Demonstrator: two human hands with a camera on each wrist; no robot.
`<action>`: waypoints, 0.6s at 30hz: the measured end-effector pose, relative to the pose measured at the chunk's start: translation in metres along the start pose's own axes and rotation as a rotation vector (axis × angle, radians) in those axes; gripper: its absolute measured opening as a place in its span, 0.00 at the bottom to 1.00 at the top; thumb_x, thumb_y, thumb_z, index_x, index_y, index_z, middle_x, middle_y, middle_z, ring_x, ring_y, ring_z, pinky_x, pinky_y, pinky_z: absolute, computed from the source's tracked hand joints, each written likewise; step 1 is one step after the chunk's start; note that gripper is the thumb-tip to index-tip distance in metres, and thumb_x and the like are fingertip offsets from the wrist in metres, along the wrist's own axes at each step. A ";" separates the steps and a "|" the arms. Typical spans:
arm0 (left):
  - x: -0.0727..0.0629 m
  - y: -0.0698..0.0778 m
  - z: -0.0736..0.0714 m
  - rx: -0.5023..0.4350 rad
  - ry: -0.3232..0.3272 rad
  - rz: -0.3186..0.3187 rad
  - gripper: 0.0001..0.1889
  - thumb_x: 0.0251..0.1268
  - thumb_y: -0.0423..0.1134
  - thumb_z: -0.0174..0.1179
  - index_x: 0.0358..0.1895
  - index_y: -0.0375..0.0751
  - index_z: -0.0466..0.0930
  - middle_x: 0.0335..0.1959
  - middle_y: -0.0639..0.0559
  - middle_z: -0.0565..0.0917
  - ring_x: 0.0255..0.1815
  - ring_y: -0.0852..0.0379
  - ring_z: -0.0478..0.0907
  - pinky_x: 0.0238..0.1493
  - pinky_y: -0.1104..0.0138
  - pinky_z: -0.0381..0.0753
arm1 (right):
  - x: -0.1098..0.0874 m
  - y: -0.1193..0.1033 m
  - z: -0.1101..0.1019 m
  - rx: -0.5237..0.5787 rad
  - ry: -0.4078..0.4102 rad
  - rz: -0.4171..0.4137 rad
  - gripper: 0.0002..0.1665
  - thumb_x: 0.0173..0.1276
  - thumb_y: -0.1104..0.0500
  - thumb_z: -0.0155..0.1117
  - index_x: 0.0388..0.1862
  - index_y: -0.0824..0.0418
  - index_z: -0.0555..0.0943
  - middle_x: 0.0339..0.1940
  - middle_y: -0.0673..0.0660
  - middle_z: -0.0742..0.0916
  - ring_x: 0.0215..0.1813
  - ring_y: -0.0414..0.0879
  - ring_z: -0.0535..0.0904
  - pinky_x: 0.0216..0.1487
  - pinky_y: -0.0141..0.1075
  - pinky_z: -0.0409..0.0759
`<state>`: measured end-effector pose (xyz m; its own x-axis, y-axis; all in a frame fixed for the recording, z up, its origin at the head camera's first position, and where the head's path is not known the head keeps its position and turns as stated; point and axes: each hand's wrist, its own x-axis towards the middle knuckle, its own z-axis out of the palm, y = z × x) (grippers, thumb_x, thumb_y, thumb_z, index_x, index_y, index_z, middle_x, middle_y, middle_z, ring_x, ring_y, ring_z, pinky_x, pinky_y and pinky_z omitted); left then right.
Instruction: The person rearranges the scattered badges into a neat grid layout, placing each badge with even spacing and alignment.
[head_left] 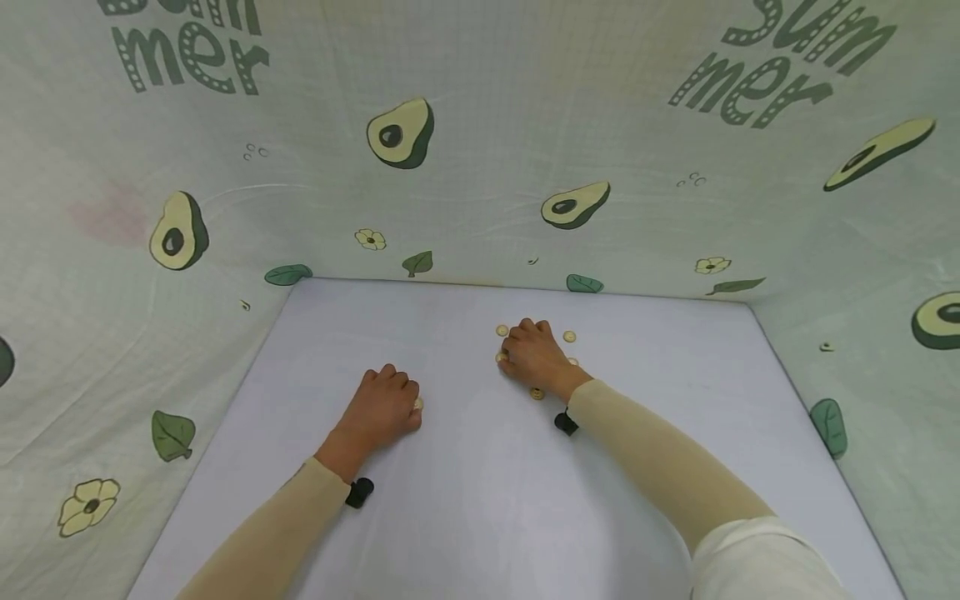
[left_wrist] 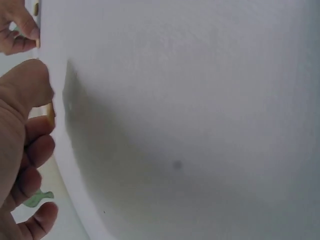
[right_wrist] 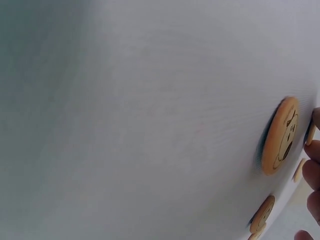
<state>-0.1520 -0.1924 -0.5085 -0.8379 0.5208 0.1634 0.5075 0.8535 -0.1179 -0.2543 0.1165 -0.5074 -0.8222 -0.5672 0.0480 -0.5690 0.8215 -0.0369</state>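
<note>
My left hand (head_left: pixel 382 408) pinches a small round wooden disc (left_wrist: pixel 50 114) between thumb and forefinger, close over the white table; the other fingers are curled. To its right and farther back, my right hand (head_left: pixel 536 358) reaches among several similar discs. Its thumb and fingertips pinch one wooden disc (right_wrist: pixel 310 132) at table level, seen nearly edge-on in the right wrist view. Nearest that hand's wrist lies a disc with a dark-line animal face (right_wrist: pixel 281 136). Another disc (head_left: pixel 502 331) lies beyond the fingers, and one (head_left: pixel 569 337) lies to the right of them.
A white table (head_left: pixel 465 500) spreads under both hands. Pale cloth (head_left: pixel 480 125) printed with avocados and leaves rises along its back and sides. Small black wrist cameras (head_left: pixel 359 492) hang under both forearms. One more disc (head_left: pixel 573 361) is partly hidden behind the right wrist.
</note>
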 end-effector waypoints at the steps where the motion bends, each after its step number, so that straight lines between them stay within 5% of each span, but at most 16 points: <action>1: 0.001 0.001 0.001 0.004 0.025 0.000 0.12 0.66 0.45 0.65 0.31 0.42 0.77 0.30 0.51 0.78 0.38 0.49 0.68 0.44 0.53 0.73 | 0.000 0.000 0.000 -0.001 0.004 -0.001 0.17 0.78 0.44 0.65 0.49 0.55 0.89 0.52 0.52 0.88 0.58 0.50 0.75 0.62 0.51 0.70; 9: 0.016 0.014 0.009 -0.003 0.214 0.024 0.11 0.58 0.43 0.62 0.27 0.42 0.73 0.25 0.51 0.71 0.35 0.49 0.67 0.40 0.53 0.70 | 0.001 0.002 0.002 -0.008 0.002 -0.013 0.17 0.79 0.45 0.63 0.48 0.55 0.89 0.50 0.52 0.87 0.56 0.50 0.74 0.63 0.51 0.69; 18: 0.045 0.044 0.009 0.000 0.105 0.078 0.12 0.64 0.46 0.64 0.33 0.40 0.79 0.30 0.49 0.79 0.37 0.49 0.69 0.42 0.52 0.73 | 0.001 0.002 0.000 -0.027 -0.014 -0.026 0.17 0.79 0.44 0.64 0.48 0.55 0.89 0.47 0.51 0.87 0.56 0.50 0.73 0.63 0.51 0.69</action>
<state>-0.1692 -0.1321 -0.5153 -0.7701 0.5845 0.2553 0.5706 0.8103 -0.1339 -0.2566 0.1172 -0.5076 -0.8075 -0.5889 0.0344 -0.5895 0.8077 -0.0088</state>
